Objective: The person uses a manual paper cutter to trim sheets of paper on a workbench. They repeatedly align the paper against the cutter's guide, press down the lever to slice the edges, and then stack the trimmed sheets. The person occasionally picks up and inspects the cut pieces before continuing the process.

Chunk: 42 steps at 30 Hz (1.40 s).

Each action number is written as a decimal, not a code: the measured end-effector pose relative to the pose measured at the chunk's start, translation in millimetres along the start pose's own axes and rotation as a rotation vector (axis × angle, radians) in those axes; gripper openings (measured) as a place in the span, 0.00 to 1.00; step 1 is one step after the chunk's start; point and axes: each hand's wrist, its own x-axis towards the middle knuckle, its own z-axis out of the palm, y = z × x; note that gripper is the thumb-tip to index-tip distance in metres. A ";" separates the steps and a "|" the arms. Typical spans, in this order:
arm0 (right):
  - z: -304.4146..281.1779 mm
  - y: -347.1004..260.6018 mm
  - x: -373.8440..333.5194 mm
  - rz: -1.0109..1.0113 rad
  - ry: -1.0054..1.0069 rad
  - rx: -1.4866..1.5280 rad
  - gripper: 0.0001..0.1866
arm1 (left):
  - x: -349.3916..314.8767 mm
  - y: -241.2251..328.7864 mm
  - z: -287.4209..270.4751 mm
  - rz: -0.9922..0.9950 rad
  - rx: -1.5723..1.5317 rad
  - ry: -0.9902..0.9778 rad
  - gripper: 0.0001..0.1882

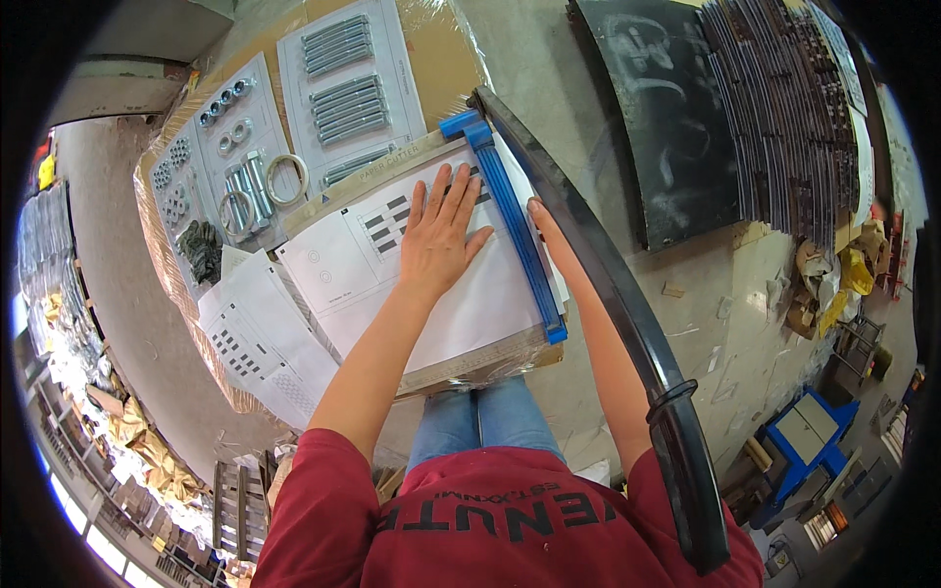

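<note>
Grips, two, bare: left grip (446, 230) palm down, fingers slightly apart, closed on nothing; right grip (547, 221) at the paper edge beyond the guard, partly hidden, so whether it pinches the paper cannot be told. Step in hand, by judgement: aligning and steadying printed paper for a cut; the next move would call for the sheet kept flat and square, and the right grip clear of the blade arm's path. Sheet (470, 304), one seen on top, directly under the left grip; any beneath not countable. Cutter (480, 357), one, below that sheet, on the desk (446, 44). Guard (512, 240), one, blue, between the two grips, across the sheet's right side. Blade arm (627, 294), one, black, raised, just right of the right grip. Loose sheets (250, 343), one clear, others seemingly beneath, left of the left grip. Long bolts (351, 108), three packs, ahead and left of the left grip, the nearest partly hidden by the cutter. Rings (307, 181), two, left of the left grip. Dark nuts (227, 97), one row of four, farther left and ahead. Glove-like bundle (201, 252), one, dark, well left of the left grip.
</note>
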 end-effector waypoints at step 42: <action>-1.5 35.2 -6.7 0.226 -0.103 0.127 0.11 | 9.7 -1.0 9.3 0.018 0.089 0.071 0.29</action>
